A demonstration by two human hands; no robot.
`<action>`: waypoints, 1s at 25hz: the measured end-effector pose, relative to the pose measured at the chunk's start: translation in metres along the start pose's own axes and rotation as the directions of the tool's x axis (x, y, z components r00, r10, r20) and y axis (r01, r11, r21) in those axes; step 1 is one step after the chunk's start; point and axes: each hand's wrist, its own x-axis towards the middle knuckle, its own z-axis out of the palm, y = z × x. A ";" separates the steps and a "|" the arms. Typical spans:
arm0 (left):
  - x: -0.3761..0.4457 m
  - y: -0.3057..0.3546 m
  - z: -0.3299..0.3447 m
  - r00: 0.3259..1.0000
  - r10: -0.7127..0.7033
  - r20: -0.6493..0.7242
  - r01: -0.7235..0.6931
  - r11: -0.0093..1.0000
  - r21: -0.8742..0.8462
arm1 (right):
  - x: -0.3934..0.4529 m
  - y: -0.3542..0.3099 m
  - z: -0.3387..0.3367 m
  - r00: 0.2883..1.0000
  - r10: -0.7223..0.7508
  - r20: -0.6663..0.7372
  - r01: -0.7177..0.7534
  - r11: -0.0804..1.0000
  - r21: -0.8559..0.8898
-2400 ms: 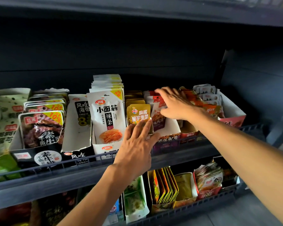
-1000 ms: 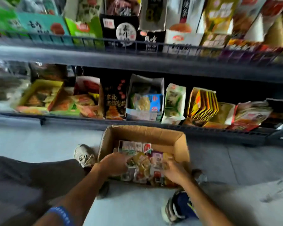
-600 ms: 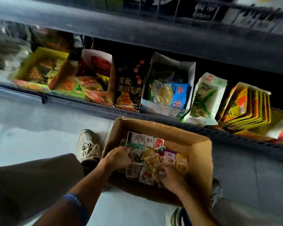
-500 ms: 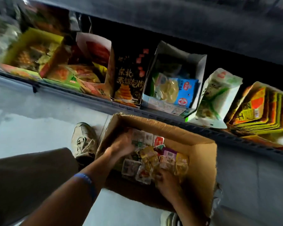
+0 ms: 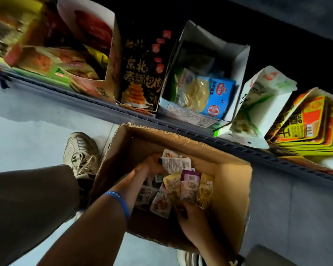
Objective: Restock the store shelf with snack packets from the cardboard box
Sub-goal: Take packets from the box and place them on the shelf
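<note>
1. Snack packets (image 5: 183, 186): loose heap inside the cardboard box (image 5: 231, 191), mixed colours (white, yellow, purple, gold). None on their way to the shelf yet.
2. Left hand (image 5: 152, 166): reached deep into the box, fingers curled round a white packet (image 5: 176, 163) at the far side of the heap, label side up. Looks like picking one type out of the mix.
3. Right hand (image 5: 190, 217): at the near edge of the heap, fingers closed on the lower ends of several upright packets, fanned like cards. Probably bunching them so one grab carries more.
4. Box sits on the floor (image 5: 27, 135), just in front of the lower shelf rail (image 5: 108, 110), flaps open. Placement keeps the reach to the shelf short.
5. Lower shelf holds display cartons: black carton (image 5: 142, 73), white carton (image 5: 236, 60) with blue-and-yellow bags, green-white bag (image 5: 263, 100), yellow stack (image 5: 306, 127). Which slot these packets belong in: can't tell from here.
6. Shoe (image 5: 79, 152) beside the box's left wall; blue wristband (image 5: 119, 202) on the left forearm.
7. Judgement: gathering stage, placing not started.
</note>
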 end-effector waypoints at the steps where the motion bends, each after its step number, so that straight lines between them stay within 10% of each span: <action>1: 0.001 0.002 0.002 0.999 0.038 -0.003 -0.038 0.999 0.027 | -0.003 0.000 -0.004 1.000 0.017 -0.010 -0.016 1.000 0.019; 8: -0.059 0.039 -0.038 0.960 0.242 -0.138 -0.217 0.960 0.176 | -0.045 -0.009 -0.033 0.970 0.029 -0.240 0.009 0.987 0.159; 11: -0.120 0.066 -0.066 0.916 0.317 -0.246 -0.335 0.942 -0.031 | -0.060 -0.022 -0.042 0.928 0.005 -0.374 0.137 0.926 0.352; 15: -0.183 0.077 -0.062 0.905 0.298 -0.302 -0.420 0.731 -0.538 | -0.082 -0.064 -0.055 0.989 0.102 -0.108 0.061 0.385 0.921; 19: -0.222 0.074 -0.033 0.897 0.364 -0.251 -0.436 0.630 -0.643 | -0.102 -0.098 -0.068 0.977 -0.074 -0.200 0.204 0.045 0.978; 25: -0.269 0.102 -0.033 0.844 0.510 -0.168 -0.528 0.731 -0.433 | -0.126 -0.106 -0.114 0.906 -0.062 -0.418 0.419 0.261 0.870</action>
